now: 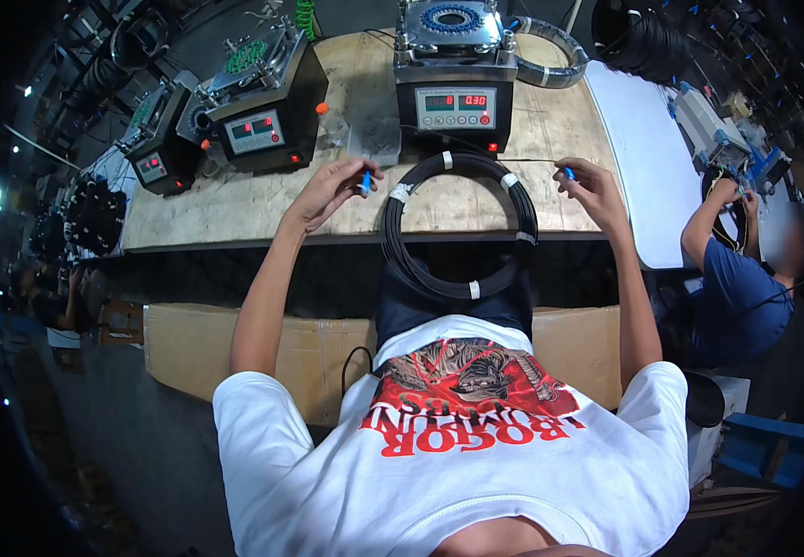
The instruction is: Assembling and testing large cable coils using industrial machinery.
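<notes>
Between the fingertips of my left hand [330, 193] is a small blue connector [365, 184], pointing downward. My right hand [599, 195], raised at the other side, pinches a second small blue connector [569, 174]. A thin dark cable runs from near the right fingertips toward the coil's top. That coil of black cable [390, 232], bound with several white tape bands, lies between my hands. Its far part is over the table's front edge and its near part over my lap. Neither hand touches the coil.
A wooden table [263, 206] holds polishing machines [453, 97] [258, 121] [153, 153] with lit displays. Beside them are an orange-capped bottle [332, 123], a clear tray [376, 139] and another cable coil [564, 65]. A person in blue [745, 297] works at the white table [648, 167] at right.
</notes>
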Tool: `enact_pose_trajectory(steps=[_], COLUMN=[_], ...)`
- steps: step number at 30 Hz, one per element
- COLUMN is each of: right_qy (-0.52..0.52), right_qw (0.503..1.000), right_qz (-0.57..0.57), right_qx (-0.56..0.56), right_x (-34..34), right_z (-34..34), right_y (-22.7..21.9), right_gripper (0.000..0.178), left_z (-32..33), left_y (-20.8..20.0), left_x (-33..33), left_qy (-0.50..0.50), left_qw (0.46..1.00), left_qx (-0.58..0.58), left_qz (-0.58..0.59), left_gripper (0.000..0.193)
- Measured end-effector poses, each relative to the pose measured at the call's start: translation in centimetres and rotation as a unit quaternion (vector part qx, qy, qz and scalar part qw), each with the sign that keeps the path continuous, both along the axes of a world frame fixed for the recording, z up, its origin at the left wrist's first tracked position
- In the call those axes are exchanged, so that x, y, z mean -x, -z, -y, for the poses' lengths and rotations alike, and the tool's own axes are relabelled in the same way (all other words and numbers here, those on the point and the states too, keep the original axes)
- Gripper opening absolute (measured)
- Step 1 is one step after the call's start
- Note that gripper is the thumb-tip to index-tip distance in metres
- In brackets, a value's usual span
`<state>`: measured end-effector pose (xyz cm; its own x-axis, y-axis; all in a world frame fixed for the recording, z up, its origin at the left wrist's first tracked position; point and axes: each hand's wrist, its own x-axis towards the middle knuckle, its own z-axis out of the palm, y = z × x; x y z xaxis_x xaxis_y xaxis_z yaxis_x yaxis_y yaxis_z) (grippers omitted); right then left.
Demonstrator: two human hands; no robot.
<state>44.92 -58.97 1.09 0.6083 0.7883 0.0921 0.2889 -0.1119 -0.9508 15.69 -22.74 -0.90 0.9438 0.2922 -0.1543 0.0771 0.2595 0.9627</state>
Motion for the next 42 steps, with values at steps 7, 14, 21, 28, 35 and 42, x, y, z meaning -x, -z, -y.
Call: enact_pose_trajectory(steps=[7,14,21,28,35,42], right_qy=[0.074,0.038,-0.002,-0.025,-0.042,-0.035], right_qw=[0.966,0.988,0.987,0.976,0.97,0.974], right_qz=[0.23,0.074,-0.068,-0.149,-0.162,-0.112], right_qx=[-0.095,-0.132,-0.148,-0.156,-0.175,-0.191], right_x=[1.0,2.9,2.6,2.8,3.3,3.8], right_z=[-7.9,-12.6,-13.6,-14.5,-14.6,-13.9], right_y=[-0.1,-0.2,1.4,1.8,1.9,1.5], right_gripper=[0.02,0.018,0.021,0.021,0.021,0.023], left_z=[1.6,5.1,7.6,8.7,8.1,8.6], left_y=[-3.8,-2.3,0.1,1.6,2.4,1.5], left_x=[-5.6,-10.3,-13.4,-15.1,-15.1,-14.7], left_qy=[-0.024,-0.17,-0.209,-0.201,-0.162,-0.15], left_qw=[0.971,0.798,0.853,0.918,0.957,0.952], left_qx=[-0.22,-0.559,-0.443,-0.293,-0.151,-0.189], left_qz=[0.091,0.147,0.181,0.177,0.185,0.188], left_gripper=[0.033,0.018,0.014,0.012,0.012,0.009])
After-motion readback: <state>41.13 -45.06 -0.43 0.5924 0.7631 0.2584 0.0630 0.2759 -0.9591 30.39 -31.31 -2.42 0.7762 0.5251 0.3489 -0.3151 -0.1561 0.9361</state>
